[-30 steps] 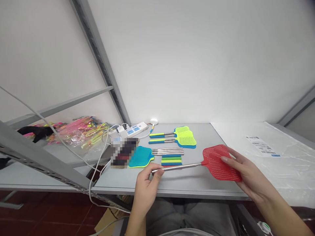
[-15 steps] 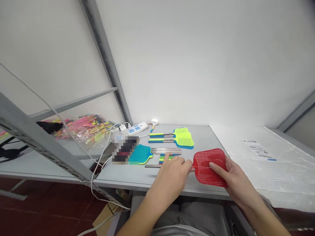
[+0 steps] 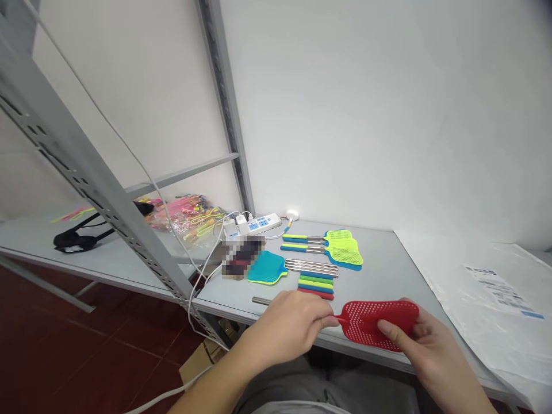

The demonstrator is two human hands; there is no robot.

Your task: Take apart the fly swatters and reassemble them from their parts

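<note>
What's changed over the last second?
Left hand let go of the metal rod's outer end, moved right along it and now pinches the red swatter at its neck. Camera turned left. Unchanged: right hand on the red head; yellow and blue swatters, loose rods and coloured grips on the table.

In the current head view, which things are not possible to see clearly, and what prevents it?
Head view:
Metal rod: mostly hidden by the left hand.
Red swatter head: partly covered by the right hand.
Dark item: pixelated beyond recognition.
Label: print too small and blurred.
White sheet: cut off by the right edge.
</note>
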